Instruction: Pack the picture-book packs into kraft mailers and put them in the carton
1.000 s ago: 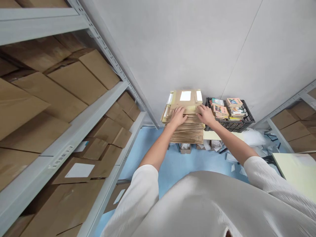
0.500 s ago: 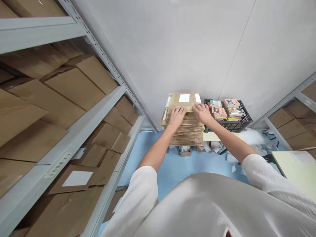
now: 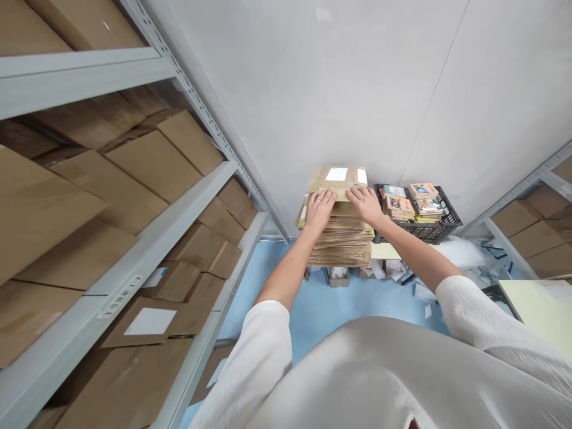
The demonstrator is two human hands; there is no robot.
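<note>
Labels first: two white ones on top cardboard sheet (image 3: 319, 180), print too small to read; shelf tag (image 3: 120, 296) at left has dark characters, blurred; white label (image 3: 151, 322) on shelved box, illegible; book covers (image 3: 400, 205) in black crate (image 3: 440, 231), titles unreadable. Top sheet is on flattened cardboard stack (image 3: 342, 247), just left of crate, near wall. Left hand (image 3: 320, 210) and right hand (image 3: 365, 205) both partly closed, fingers curled over sheet's near edge, gripping it. Versus one second ago: hands closer together, sheet's near edge lifted higher off stack.
</note>
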